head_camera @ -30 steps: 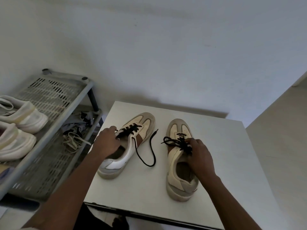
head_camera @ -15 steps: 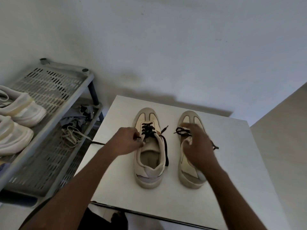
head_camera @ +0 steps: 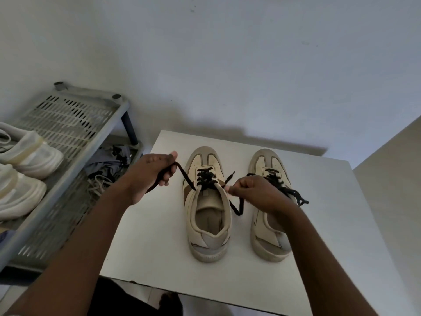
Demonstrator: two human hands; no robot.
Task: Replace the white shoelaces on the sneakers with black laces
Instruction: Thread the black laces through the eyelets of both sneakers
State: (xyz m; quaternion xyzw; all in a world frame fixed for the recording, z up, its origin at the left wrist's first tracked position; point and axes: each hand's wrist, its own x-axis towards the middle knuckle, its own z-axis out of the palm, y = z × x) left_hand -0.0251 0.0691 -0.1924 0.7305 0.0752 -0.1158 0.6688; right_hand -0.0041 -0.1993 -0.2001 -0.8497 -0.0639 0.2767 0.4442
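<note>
Black laces already threaded thru both sneakers, so task looks near done; tying/tightening step now, by my read. Left sneaker (head_camera: pixel 208 201) and right sneaker (head_camera: pixel 270 201) sit side by side on white bench (head_camera: pixel 145 236), toes to wall, heels twd person, prob so eyelets face up and lace ends come out easy.

Left hand (head_camera: pixel 151 173) closed on one end of the black lace (head_camera: pixel 206 177) of left sneaker, pulling it out to the left and up; strand looks taut from the top eyelet. Right hand (head_camera: pixel 257 193) fisted on the other end, between the 2 shoes; slack loop hangs below the fist, tip sticks up by the knuckles. Pull both ways at once = snug lacing evenly, I'd say. Right sneaker's lace (head_camera: pixel 287 191) lies bunched on its tongue, partly hidden by wrist; can't tell if knotted.

Vs 0.5 s ago: left hand was at the tongue of the left shoe, now drawn away w/ lace stretched. Right hand was resting on right sneaker, now off it, holding left shoe's lace end. Shoes same spots.

Gray rack (head_camera: pixel 68 124) at left w/ white shoes (head_camera: pixel 25 156); pale laces (head_camera: pixel 100 182) in a pile on lower shelf, likely the removed white ones.
</note>
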